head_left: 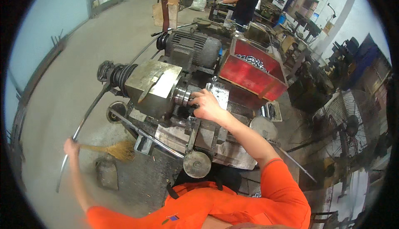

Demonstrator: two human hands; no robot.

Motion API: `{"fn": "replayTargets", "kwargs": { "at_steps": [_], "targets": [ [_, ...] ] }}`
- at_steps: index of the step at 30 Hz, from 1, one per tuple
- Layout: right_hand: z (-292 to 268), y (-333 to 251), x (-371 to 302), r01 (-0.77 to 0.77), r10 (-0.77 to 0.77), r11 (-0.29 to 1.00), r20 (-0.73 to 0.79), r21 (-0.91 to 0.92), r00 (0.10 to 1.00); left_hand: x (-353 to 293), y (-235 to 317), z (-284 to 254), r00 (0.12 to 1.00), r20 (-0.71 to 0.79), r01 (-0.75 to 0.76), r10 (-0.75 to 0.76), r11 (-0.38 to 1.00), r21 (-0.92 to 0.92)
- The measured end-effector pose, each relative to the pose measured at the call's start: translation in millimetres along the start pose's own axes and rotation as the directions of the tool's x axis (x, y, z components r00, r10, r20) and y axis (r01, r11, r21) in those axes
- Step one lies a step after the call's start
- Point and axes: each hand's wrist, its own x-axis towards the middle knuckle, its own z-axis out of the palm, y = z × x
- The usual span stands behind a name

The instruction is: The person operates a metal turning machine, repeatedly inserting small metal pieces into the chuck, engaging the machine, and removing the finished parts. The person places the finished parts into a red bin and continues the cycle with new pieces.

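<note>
My left hand (71,146) is wrapped round a long metal lever (90,109) that runs up to the pulley end of a small lathe. At the front of the lathe's metal chuck (182,96) is my right hand (206,105), its fingers bent together against the chuck's face. Whatever those fingertips hold is hidden behind them. Just beyond that hand stands the tool post (218,92). The grey headstock (156,81) carries a flat tool (149,88) lying on its top.
A red bin (251,73) of shiny metal parts stands behind the lathe, beside an electric motor (193,46). A broom (118,150) and a dustpan (107,173) lie on the left floor. At right is a fan (347,123). A person in black (247,2) works farther back.
</note>
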Motion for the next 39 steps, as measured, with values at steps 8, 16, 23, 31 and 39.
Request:
{"fn": "replayTargets", "kwargs": {
  "at_steps": [8,16,23,31,39],
  "targets": [
    [-66,50,-146,-0.137,0.189,0.973,-0.306,0.184,0.933,-122,159,142,0.848,0.434,-0.111,0.305,0.902,-0.417],
    [-74,123,-343,-0.753,0.756,0.652,-0.152,0.09,0.636,-97,189,169,0.571,0.509,-0.794,0.644,0.59,0.143],
    [-36,213,-576,-0.915,0.939,0.21,-0.189,-0.345,0.287,-83,161,136,0.743,0.406,-0.475,0.532,0.847,-0.239],
    [-7,127,-568,-0.942,0.984,0.049,-0.145,-0.332,0.103,-60,195,53,0.885,0.393,0.259,0.25,0.438,-0.861],
    [37,-24,-516,-0.776,0.973,-0.026,0.195,0.631,0.126,-76,228,91,0.923,0.366,0.319,0.122,0.292,-0.902]
  ]
}}
